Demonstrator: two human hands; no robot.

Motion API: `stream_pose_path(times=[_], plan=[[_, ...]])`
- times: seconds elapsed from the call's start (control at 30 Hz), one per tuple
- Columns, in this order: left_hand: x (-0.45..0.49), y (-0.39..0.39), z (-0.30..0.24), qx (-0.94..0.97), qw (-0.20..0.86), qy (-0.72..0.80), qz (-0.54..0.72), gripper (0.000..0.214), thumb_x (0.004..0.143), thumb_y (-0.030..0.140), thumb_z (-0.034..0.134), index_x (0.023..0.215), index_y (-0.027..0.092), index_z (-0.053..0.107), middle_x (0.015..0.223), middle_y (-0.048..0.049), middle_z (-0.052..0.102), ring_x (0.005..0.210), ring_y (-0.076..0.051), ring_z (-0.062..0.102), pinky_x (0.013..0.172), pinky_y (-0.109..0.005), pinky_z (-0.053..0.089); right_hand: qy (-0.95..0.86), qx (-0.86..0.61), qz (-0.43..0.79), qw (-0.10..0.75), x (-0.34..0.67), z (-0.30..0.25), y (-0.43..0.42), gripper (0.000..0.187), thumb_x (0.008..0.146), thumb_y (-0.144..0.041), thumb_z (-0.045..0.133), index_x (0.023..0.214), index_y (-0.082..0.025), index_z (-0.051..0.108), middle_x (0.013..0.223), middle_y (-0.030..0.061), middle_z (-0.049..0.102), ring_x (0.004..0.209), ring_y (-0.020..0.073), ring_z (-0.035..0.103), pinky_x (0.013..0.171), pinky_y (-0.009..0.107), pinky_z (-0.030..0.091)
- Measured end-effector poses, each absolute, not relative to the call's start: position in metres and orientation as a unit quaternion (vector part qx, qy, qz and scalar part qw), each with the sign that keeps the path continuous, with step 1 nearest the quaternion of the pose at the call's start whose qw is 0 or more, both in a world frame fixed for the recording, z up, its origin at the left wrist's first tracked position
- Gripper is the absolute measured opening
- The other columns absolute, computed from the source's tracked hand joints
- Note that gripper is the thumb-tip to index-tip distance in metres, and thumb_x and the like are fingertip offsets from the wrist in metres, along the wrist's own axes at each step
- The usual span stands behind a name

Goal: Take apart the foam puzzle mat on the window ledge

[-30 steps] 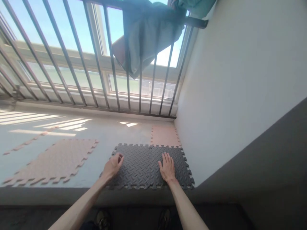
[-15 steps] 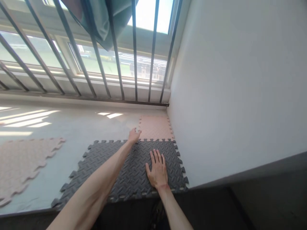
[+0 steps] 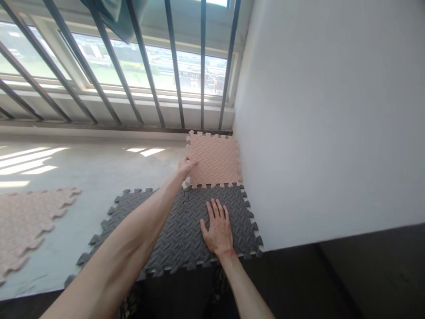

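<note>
On my screen the left hand (image 3: 186, 167) is stretched far forward. It is closed on the left edge of the pink foam tile (image 3: 215, 157), close to that tile's near left corner. The thumb lies on top. The other fingers are hidden by the edge, so I cannot see how far they go under it.

The pink foam tile sits in the far right corner of the concrete ledge (image 3: 99, 170). Its right side is against the white wall (image 3: 315, 110), and its far side reaches the foot of the window bars (image 3: 174, 66). Its near toothed edge meets the far edge of the dark grey foam tile (image 3: 241, 206). I cannot tell whether the teeth are locked together or only touching. The pink surface looks a little raised on the side where the hand holds it, but I am not sure of this.

The right hand (image 3: 217, 228) lies flat, palm down, on the dark grey foam tile, with the fingers spread and pointing to the window. It holds nothing. To the left of this tile a second dark grey tile (image 3: 122, 212) is joined to it, and the left forearm crosses over this one.

Well apart on the left lies a loose pink mat (image 3: 29, 217), partly in sunlight. At the top a green cloth (image 3: 113, 15) hangs on the bars.
</note>
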State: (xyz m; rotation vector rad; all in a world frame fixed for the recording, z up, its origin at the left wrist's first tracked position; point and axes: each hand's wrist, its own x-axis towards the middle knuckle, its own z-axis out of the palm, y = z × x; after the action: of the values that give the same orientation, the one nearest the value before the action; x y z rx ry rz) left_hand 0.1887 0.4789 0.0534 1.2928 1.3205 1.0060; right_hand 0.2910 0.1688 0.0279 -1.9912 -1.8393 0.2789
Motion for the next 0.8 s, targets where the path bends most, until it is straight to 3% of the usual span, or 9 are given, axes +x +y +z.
stream_pose_path(times=[0.1, 0.2, 0.47, 0.63, 0.8], plan=[[0.201, 0.473, 0.063, 0.532, 0.498, 0.525, 0.439, 0.042, 0.079, 0.037, 0.082, 0.113, 0.016, 0.067, 0.097, -0.0101, 0.077, 0.084, -0.022, 0.071, 0.081, -0.037, 0.058, -0.659, -0.716, 0.101, 0.206, 0.291, 0.027, 0.169, 0.070, 0.108, -0.048, 0.046, 0.171, -0.022, 0.033, 0.182, 0.0072, 0.024, 0.170, 0.0251, 0.017, 0.140, 0.054, 0.009], [0.210, 0.475, 0.082, 0.555, 0.474, 0.481, 0.486, 0.037, 0.081, 0.033, 0.079, 0.112, 0.016, 0.067, 0.096, -0.0096, 0.077, 0.082, -0.021, 0.070, 0.081, -0.035, 0.058, -0.662, -0.713, 0.094, 0.209, 0.291, 0.027, 0.169, 0.069, 0.108, -0.048, 0.046, 0.171, -0.021, 0.035, 0.182, 0.0070, 0.025, 0.170, 0.0247, 0.017, 0.140, 0.054, 0.009], [0.210, 0.475, 0.132, 0.517, 0.462, 0.455, 0.559, 0.043, 0.072, 0.043, 0.090, 0.099, 0.020, 0.067, 0.085, -0.0046, 0.076, 0.084, -0.023, 0.073, 0.079, -0.034, 0.058, -0.663, -0.716, 0.065, 0.207, 0.291, 0.026, 0.168, 0.066, 0.109, -0.047, 0.045, 0.169, -0.022, 0.038, 0.181, 0.0064, 0.029, 0.169, 0.0244, 0.021, 0.139, 0.051, 0.011], [0.164, 0.448, 0.141, 0.402, 0.514, 0.466, 0.598, 0.043, 0.073, 0.040, 0.091, 0.099, 0.020, 0.063, 0.084, -0.0036, 0.075, 0.080, -0.021, 0.073, 0.079, -0.035, 0.060, -0.666, -0.717, 0.053, 0.198, 0.291, 0.023, 0.169, 0.066, 0.108, -0.047, 0.046, 0.169, -0.022, 0.040, 0.180, 0.0069, 0.031, 0.168, 0.0252, 0.023, 0.138, 0.051, 0.013], [0.080, 0.373, 0.120, 0.350, 0.595, 0.483, 0.538, 0.047, 0.076, 0.044, 0.092, 0.109, 0.021, 0.067, 0.092, -0.0055, 0.079, 0.080, -0.019, 0.075, 0.070, -0.031, 0.061, -0.666, -0.711, 0.069, 0.214, 0.296, 0.016, 0.170, 0.062, 0.109, -0.044, 0.043, 0.167, -0.022, 0.043, 0.179, 0.0054, 0.034, 0.168, 0.0237, 0.024, 0.139, 0.051, 0.012]])
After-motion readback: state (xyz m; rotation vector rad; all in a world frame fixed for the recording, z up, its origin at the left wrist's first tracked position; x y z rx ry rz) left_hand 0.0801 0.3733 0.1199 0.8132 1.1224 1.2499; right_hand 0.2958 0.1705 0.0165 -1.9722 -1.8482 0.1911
